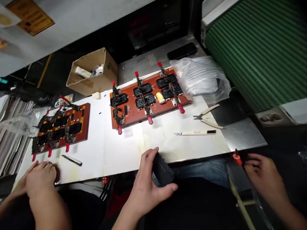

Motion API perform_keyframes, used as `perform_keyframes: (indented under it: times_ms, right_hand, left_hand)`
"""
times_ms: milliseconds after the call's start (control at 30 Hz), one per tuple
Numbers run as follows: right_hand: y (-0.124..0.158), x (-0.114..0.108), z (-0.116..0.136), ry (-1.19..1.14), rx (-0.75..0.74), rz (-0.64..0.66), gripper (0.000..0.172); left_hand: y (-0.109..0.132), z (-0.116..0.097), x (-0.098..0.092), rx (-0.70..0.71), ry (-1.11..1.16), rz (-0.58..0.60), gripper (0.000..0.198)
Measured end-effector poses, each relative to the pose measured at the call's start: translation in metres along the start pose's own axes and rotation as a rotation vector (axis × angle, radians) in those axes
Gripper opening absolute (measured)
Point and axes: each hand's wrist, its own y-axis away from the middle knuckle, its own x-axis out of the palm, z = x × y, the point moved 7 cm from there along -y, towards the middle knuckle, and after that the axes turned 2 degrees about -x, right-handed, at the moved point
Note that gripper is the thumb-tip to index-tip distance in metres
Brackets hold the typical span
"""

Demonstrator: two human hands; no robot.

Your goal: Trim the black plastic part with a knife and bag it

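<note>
My left hand (150, 188) holds a dark grey, block-shaped piece (163, 171) in front of the table edge, fingers behind it and thumb extended. The piece's exact kind is not clear. At the right, my right hand (263, 172) is beside the table corner, its fingers loosely bent and apart, with nothing visible in them. Close to those fingertips is a red-orange fitting (237, 158) at the edge. On the table lies a reddish-brown fixture board (131, 116) with red-handled toggle clamps over black ribbed parts. A yellow-and-white cylinder (160, 97) sits on this board.
A craft knife (194, 133) and cream-handled nippers (207, 117) lie on the right. Behind are a plastic bag of grey sheets (201, 76) and a cardboard box (91, 80). A second clamp board (85, 123) is at left, near another person's clasped hands (40, 177).
</note>
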Motion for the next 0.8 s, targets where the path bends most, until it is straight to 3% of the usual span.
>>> perform_keyframes:
  times_ms: [100, 167, 267, 333, 433, 500, 567, 667, 733, 800]
  right_hand:
    - [0.015, -0.029, 0.011, -0.046, 0.079, -0.045, 0.038]
    - [0.024, -0.043, 0.039, -0.119, 0.058, -0.104, 0.038]
    - [0.025, -0.048, 0.115, -0.195, -0.175, -0.142, 0.026]
    - [0.015, -0.039, 0.177, -0.171, -0.385, -0.087, 0.017]
    - [-0.022, -0.018, 0.254, 0.008, -0.608, -0.053, 0.019]
    - [-0.059, -0.006, 0.286, 0.154, -0.673, -0.111, 0.026]
    - [-0.098, 0.006, 0.303, 0.239, -0.685, -0.167, 0.034]
    - [-0.143, 0.022, 0.312, 0.309, -0.681, -0.216, 0.044]
    - [-0.16, 0.029, 0.316, 0.338, -0.691, -0.229, 0.048]
    - [-0.168, 0.032, 0.319, 0.342, -0.706, -0.236, 0.038]
  left_hand:
    - [-0.001, 0.011, -0.003, -0.016, 0.072, -0.025, 0.103]
    - [-0.003, 0.018, -0.002, -0.041, 0.128, -0.016, 0.102]
    - [-0.006, 0.025, -0.001, -0.093, 0.244, 0.008, 0.095]
    - [-0.008, 0.028, -0.003, -0.15, 0.374, -0.004, 0.089]
    - [-0.006, 0.033, -0.003, -0.29, 0.569, -0.009, 0.09]
    - [-0.001, 0.037, 0.001, -0.406, 0.655, 0.01, 0.083]
    - [0.005, 0.041, 0.007, -0.483, 0.739, 0.028, 0.073]
    - [0.013, 0.047, 0.016, -0.476, 0.903, 0.02, 0.065]
    - [0.018, 0.052, 0.021, -0.472, 0.991, -0.013, 0.06]
    - [0.023, 0.056, 0.025, -0.484, 1.041, -0.05, 0.056]
